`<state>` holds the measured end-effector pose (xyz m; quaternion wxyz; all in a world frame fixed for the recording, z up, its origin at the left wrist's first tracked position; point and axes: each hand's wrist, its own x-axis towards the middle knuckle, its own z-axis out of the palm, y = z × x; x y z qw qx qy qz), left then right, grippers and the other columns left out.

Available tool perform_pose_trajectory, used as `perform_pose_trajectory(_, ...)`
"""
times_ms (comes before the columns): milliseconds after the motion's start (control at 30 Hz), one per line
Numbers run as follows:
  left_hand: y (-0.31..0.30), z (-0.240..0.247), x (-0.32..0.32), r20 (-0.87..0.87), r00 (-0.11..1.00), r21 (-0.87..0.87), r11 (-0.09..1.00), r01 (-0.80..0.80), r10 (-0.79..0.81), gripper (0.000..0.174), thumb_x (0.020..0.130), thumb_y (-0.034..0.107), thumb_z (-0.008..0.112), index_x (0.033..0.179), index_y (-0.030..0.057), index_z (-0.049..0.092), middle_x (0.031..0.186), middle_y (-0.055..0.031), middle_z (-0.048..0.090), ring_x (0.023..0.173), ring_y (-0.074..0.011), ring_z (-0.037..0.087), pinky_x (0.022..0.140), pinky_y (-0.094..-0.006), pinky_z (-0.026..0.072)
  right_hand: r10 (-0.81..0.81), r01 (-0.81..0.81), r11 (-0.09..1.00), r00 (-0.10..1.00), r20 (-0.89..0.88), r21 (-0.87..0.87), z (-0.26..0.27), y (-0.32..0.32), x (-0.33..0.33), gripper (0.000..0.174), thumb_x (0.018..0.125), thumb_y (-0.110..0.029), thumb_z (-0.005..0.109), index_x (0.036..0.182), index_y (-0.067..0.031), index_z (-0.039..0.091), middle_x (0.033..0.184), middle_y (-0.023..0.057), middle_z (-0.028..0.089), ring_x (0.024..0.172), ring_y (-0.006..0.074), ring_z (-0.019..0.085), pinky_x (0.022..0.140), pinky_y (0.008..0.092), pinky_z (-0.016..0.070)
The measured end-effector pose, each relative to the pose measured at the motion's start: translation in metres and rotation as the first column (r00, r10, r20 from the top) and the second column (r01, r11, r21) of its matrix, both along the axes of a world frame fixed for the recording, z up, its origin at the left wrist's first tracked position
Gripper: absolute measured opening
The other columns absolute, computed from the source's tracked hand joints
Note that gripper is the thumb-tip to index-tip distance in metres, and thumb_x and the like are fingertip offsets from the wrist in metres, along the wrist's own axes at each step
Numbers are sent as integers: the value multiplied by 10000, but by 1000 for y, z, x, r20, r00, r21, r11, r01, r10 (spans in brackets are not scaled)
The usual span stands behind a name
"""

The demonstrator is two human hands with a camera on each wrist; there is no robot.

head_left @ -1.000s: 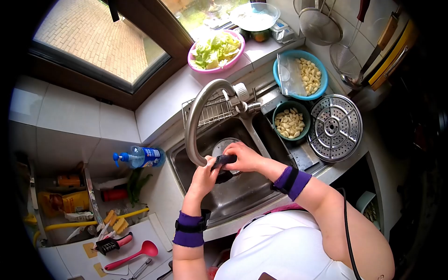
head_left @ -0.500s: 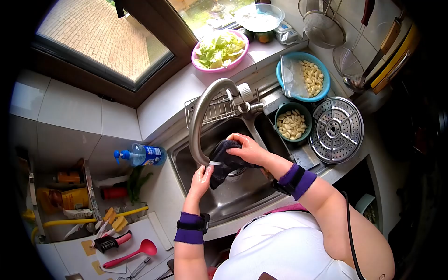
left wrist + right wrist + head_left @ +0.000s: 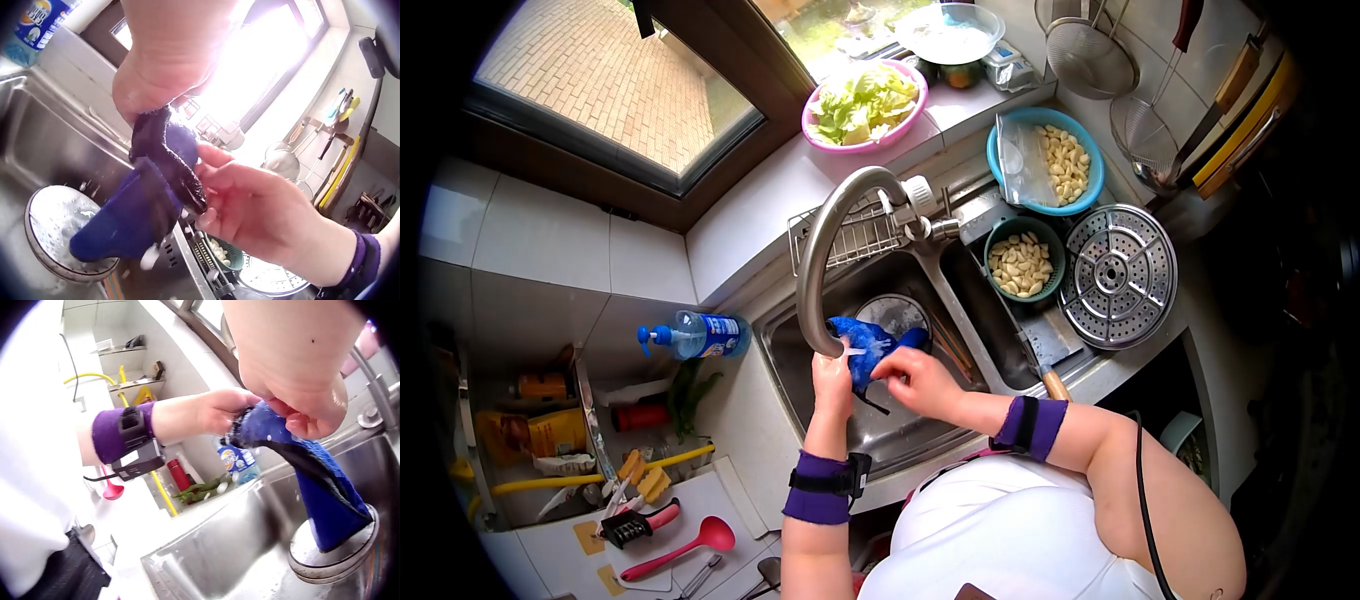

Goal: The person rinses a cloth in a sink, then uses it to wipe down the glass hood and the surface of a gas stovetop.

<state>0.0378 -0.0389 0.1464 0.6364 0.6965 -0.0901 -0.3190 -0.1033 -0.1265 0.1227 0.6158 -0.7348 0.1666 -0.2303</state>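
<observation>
A wet cloth [image 3: 862, 345], bright blue on one side and black on the other, hangs over the sink [image 3: 870, 440] under the curved faucet [image 3: 815, 270]. Water from the spout runs onto it. My left hand [image 3: 832, 385] grips the cloth's left end just below the spout. Fingers curled, my right hand [image 3: 922, 385] pinches its near edge; in the left wrist view the right fingertips meet the black side [image 3: 181, 181]. The blue part droops toward a round, pale dish [image 3: 59, 234] with suds on it, lying in the basin. Chopsticks [image 3: 952, 350] lie beside the dish.
Right of the sink stand a green basket [image 3: 1025, 260] and a blue basin [image 3: 1065, 165] of peeled garlic, plus a steamer plate [image 3: 1118, 275]. A wooden-handled knife [image 3: 1053, 382] lies on the divider. A detergent bottle [image 3: 700, 335] stands left; a lettuce bowl [image 3: 865, 105] sits on the sill.
The cloth has gone from bunched and black side up to spread with its blue side up under the water. My right hand has shifted down toward the near edge.
</observation>
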Motion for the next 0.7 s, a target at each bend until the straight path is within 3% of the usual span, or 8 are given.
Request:
perform_pose_trajectory(67, 5, 4, 4, 60, 996, 21, 997, 68, -69, 147, 970, 166, 564, 1013, 27, 588, 919, -7, 595, 837, -99, 559, 747, -266, 459, -113, 117, 991, 991, -66, 68, -6, -16, 6, 370, 753, 24, 546, 1108, -68, 595, 1043, 131, 596, 935, 269, 620, 795, 339, 516)
perform_pose_trajectory(233, -3, 36, -5, 135, 979, -49, 986, 158, -150, 205, 998, 190, 524, 1118, 29, 566, 1019, -7, 593, 961, -95, 536, 848, -273, 435, 88, -102, 994, 969, -231, -49, -71, -25, 31, 630, 724, -112, 653, 1333, -103, 496, 1361, 181, 440, 1268, 338, 439, 1050, 391, 394)
perform_pose_trajectory(367, -1, 31, 4, 95, 986, -167, 974, 150, -136, 246, 1005, 195, 501, 1199, 49, 541, 1066, -5, 599, 1004, -126, 568, 913, -289, 446, 262, -224, 964, 891, -370, 143, -103, -18, 37, 761, 676, -400, 782, 1352, -187, 503, 1404, 194, 422, 1312, 397, 381, 1104, 441, 324)
perform_pose_trajectory(433, 3, 29, 10, 36, 996, -207, 975, 83, -77, 260, 1019, 216, 477, 1232, 79, 537, 1103, -15, 610, 1012, -130, 578, 902, -291, 464, 298, -260, 954, 875, -382, 148, -108, -21, 31, 715, 698, -400, 776, 1330, -181, 523, 1383, 194, 451, 1259, 390, 442, 1087, 422, 345)
perform_pose_trajectory(500, 8, 25, 16, -6, 999, -266, 963, 37, -40, 343, 1030, 281, 454, 1323, 103, 477, 1232, -40, 571, 1117, -169, 552, 971, -332, 448, 459, -406, 885, 842, -283, 228, -110, -30, 34, 633, 784, -339, 734, 1341, -165, 490, 1318, 143, 519, 1090, 331, 580, 985, 448, 449)
perform_pose_trajectory(533, 10, 25, 17, -62, 998, -277, 961, -10, -8, 360, 1030, 294, 451, 1337, 105, 463, 1249, -43, 561, 1141, -178, 539, 985, -342, 439, 464, -299, 805, 856, -229, 513, -108, -30, 33, 606, 814, -282, 701, 1355, -155, 460, 1298, 127, 519, 1120, 304, 557, 957, 459, 472)
perform_pose_trajectory(600, 12, 27, 18, -174, 983, -294, 950, -103, 53, 396, 1031, 320, 443, 1364, 107, 435, 1284, -50, 540, 1188, -195, 514, 1013, -363, 423, 422, -50, 405, 896, -139, 913, -98, -30, 28, 561, 874, -170, 636, 1382, -134, 401, 1258, 95, 520, 1180, 251, 511, 900, 481, 519)
perform_pose_trajectory(700, 22, -4, 22, -343, 939, -372, 918, -139, 3, 466, 1037, 364, 396, 1424, 108, 356, 1387, -73, 467, 1279, -247, 456, 1078, -419, 377, 151, 26, 409, 984, -96, 912, -78, -25, 39, 563, 881, -101, 574, 1388, -145, 334, 1181, 64, 519, 1066, 255, 552, 807, 501, 560)
